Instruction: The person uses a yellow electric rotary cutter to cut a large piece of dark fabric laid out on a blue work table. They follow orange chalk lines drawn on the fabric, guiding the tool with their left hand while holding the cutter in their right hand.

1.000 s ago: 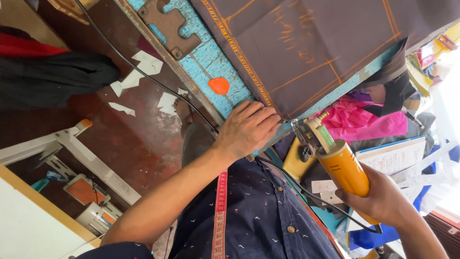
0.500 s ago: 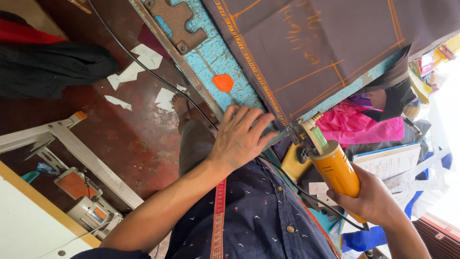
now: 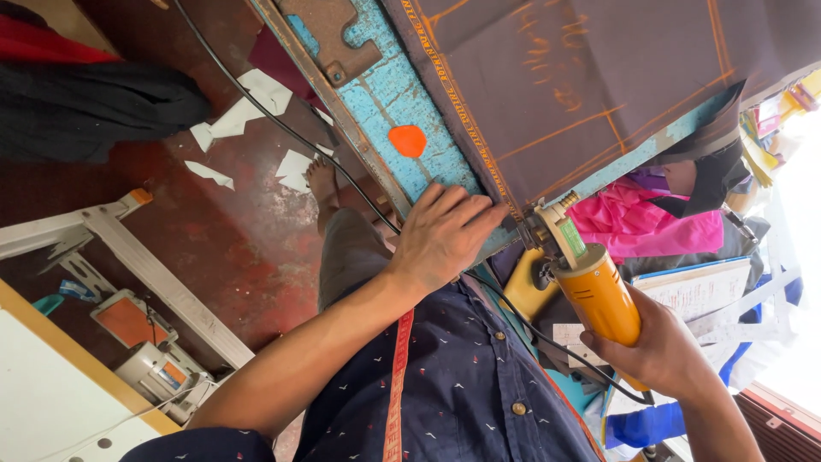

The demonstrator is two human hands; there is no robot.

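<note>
Navy short-sleeved buttoned shirt [image 3: 462, 385] with pale flecks; orange tape measure [image 3: 398, 385]; bare foot [image 3: 323, 184]

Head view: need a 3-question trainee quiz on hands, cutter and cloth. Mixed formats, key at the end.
1. True or false: the right hand grips the orange electric cutter by its body.
2. Where is the left hand? A) flat at the edge of the brown cloth on the blue table; B) on the measuring tape; C) holding the black cord.
3. Fill in: the small piece lying on the table beside the cloth, the chalk, is coloured ____.

Key: 1 true; 2 A; 3 orange.
</note>
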